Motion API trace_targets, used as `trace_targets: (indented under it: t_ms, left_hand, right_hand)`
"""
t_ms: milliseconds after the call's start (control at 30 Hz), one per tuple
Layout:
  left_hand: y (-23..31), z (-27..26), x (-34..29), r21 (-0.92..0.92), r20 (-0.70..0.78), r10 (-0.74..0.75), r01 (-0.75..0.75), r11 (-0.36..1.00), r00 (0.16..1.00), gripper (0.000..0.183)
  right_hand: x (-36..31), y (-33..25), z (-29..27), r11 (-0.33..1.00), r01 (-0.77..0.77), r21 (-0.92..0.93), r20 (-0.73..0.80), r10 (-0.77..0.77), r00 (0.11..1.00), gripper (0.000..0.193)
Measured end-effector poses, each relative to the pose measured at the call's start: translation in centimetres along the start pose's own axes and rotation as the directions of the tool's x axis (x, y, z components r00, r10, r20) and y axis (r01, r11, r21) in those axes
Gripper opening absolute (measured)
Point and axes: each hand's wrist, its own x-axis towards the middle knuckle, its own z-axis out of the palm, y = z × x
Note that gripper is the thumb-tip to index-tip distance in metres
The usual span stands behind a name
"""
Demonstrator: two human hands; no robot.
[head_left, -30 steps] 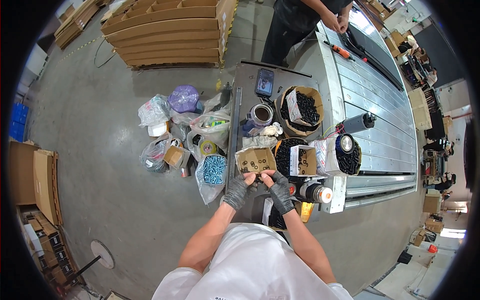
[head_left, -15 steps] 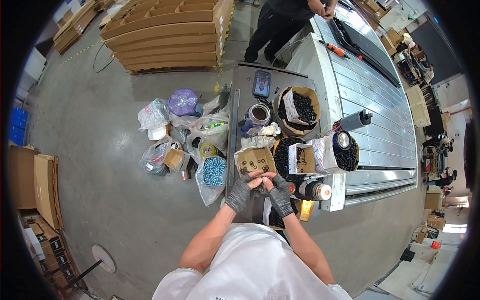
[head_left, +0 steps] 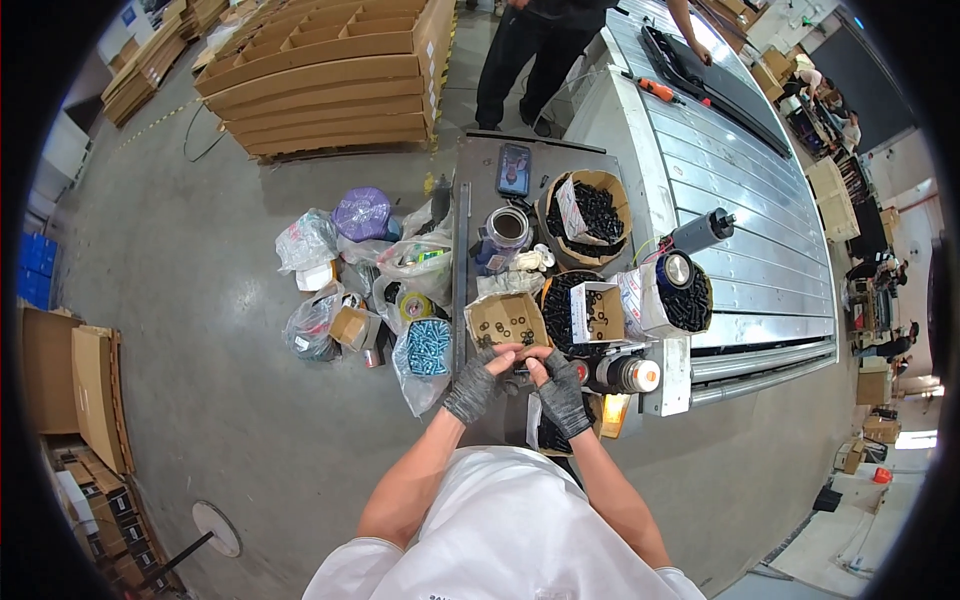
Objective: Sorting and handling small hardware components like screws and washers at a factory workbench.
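My left hand (head_left: 476,384) and my right hand (head_left: 558,387), both in dark grey fingerless gloves, meet at the fingertips by the near edge of a shallow cardboard box (head_left: 485,312). Several small dark rings (head_left: 517,322) lie in that box. The fingers of both hands are pinched together. Whatever is between them is too small and covered to make out. Right of the box is a bin of black screws or bolts (head_left: 556,312), with a small white box (head_left: 605,318) holding more rings resting on it. Below my right hand another container of black parts (head_left: 550,432) shows partly.
A flask (head_left: 636,375) lies right of my hands. Beyond are an open-topped mug (head_left: 509,228), a phone (head_left: 514,170) and a carton of black fasteners (head_left: 598,215). Bags hold blue bolts (head_left: 429,347) at left. A person (head_left: 540,50) stands by the metal roller table (head_left: 740,230).
My hands stay together at the box's near edge, with slight finger movement. The view has shifted a little. The person across has parted their hands, one now reaching to the black part.
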Motion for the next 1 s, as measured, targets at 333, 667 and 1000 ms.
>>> trace_targets:
  t_ms: [333,667,1000]
  left_hand:
    - [-2.9,1.6,-3.6,0.904,0.239,0.025,-0.232,0.360,0.971,0.028]
    - [-10.6,0.2,-7.3,0.968,0.249,-0.302,-0.222,0.121,0.920,0.025]
    - [-13.8,3.8,-8.7,0.844,0.525,0.065,-0.529,0.089,0.849,0.019]
  right_hand:
    - [-8.1,2.0,-2.3,0.986,-0.045,-0.163,-0.092,0.030,0.995,0.014]
    - [-19.1,6.6,-3.5,0.945,-0.292,0.148,-0.093,0.307,0.947,0.019]
    - [-20.9,5.9,-6.7,0.208,-0.493,0.845,0.373,0.431,0.821,0.047]
